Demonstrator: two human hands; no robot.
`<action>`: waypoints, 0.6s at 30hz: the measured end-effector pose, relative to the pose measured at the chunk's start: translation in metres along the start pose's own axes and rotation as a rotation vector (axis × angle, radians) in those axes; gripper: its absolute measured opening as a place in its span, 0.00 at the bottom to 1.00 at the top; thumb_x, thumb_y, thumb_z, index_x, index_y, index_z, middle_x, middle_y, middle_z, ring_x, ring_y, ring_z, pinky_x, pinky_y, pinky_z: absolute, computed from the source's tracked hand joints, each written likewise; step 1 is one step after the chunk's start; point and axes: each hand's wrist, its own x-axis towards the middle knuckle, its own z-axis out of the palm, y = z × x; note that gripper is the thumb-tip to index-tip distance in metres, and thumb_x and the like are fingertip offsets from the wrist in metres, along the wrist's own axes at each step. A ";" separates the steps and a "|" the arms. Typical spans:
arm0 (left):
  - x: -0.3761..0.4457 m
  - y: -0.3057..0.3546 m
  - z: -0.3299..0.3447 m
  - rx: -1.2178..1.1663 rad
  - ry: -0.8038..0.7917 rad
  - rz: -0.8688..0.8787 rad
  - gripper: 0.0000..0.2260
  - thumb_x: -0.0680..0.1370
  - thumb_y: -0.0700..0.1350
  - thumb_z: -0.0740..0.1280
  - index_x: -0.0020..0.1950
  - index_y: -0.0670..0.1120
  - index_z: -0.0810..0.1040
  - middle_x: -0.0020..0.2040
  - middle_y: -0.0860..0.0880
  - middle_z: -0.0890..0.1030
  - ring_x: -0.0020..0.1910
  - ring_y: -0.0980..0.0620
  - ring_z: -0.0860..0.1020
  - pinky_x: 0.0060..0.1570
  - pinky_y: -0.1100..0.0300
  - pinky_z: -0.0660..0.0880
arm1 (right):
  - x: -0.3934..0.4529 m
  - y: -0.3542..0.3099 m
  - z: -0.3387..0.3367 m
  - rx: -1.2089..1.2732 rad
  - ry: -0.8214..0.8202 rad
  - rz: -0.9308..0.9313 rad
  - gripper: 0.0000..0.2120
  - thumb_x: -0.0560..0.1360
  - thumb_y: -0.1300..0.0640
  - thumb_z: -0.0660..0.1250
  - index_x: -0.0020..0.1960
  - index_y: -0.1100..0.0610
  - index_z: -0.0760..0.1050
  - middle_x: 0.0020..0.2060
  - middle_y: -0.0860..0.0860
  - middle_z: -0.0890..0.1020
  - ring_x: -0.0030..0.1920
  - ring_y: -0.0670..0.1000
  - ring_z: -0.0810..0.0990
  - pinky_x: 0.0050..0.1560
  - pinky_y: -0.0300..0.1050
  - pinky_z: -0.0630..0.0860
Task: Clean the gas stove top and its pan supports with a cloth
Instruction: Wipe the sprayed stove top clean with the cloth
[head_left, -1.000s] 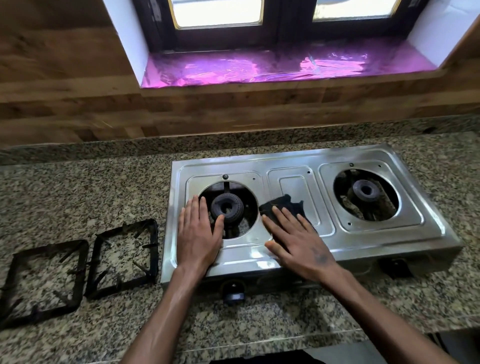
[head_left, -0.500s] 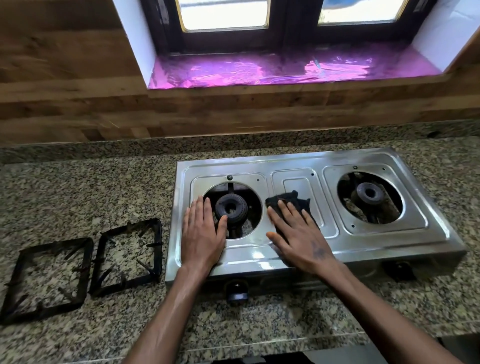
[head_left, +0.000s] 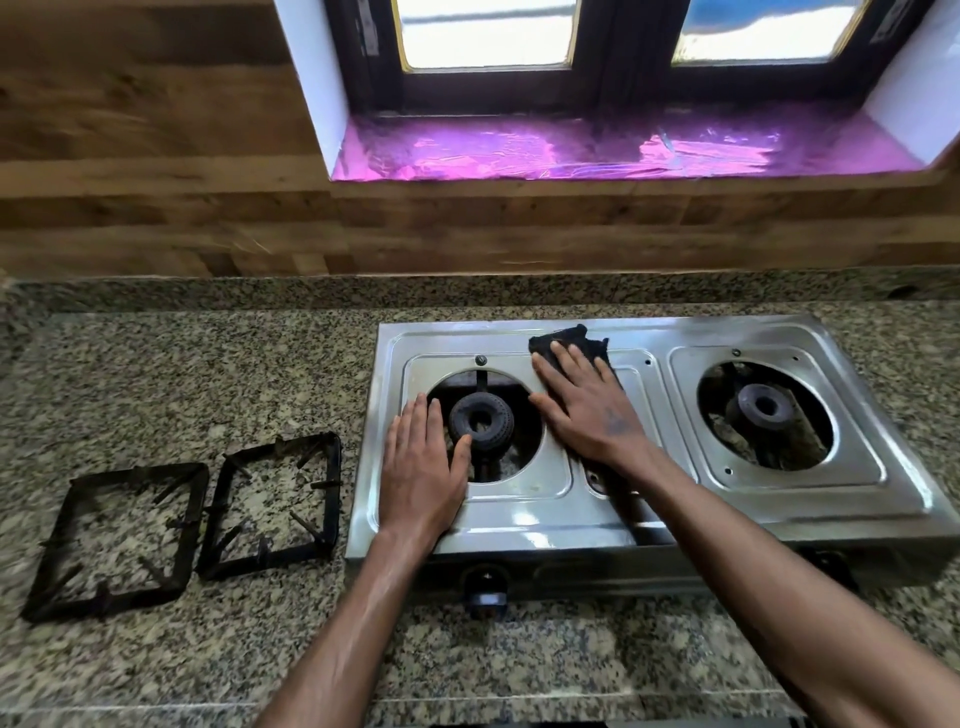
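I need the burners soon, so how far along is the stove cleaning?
Done: both pan supports are off, lying on the counter. In hand: the right hand presses the cloth on the stove top while the left hand steadies it. Left: probably more of the top, and the supports.

So the stove sits on the bench, right of centre, with two pan supports lying side by side on the bench just left of it. Left hand rests flat on the stove beside the left burner; right hand presses the cloth between both burners, toward the back edge.
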 end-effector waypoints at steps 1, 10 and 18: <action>0.000 0.000 0.000 -0.003 0.000 -0.001 0.34 0.79 0.61 0.43 0.79 0.43 0.55 0.80 0.44 0.55 0.79 0.49 0.51 0.78 0.52 0.48 | 0.001 0.011 -0.001 0.011 0.030 0.051 0.33 0.79 0.33 0.41 0.81 0.43 0.48 0.81 0.48 0.48 0.81 0.50 0.44 0.79 0.54 0.42; 0.000 0.002 0.001 -0.019 -0.002 -0.012 0.32 0.80 0.60 0.45 0.80 0.43 0.54 0.80 0.45 0.54 0.79 0.49 0.50 0.78 0.52 0.46 | 0.026 -0.017 0.004 -0.002 0.089 0.171 0.34 0.80 0.33 0.40 0.81 0.49 0.48 0.81 0.52 0.47 0.81 0.52 0.44 0.79 0.56 0.40; 0.000 0.001 0.000 -0.042 0.002 -0.011 0.33 0.79 0.60 0.43 0.79 0.43 0.56 0.80 0.45 0.55 0.79 0.49 0.51 0.78 0.52 0.47 | 0.035 -0.005 0.002 0.022 0.065 0.191 0.29 0.82 0.37 0.42 0.81 0.44 0.49 0.81 0.49 0.48 0.81 0.50 0.45 0.79 0.55 0.41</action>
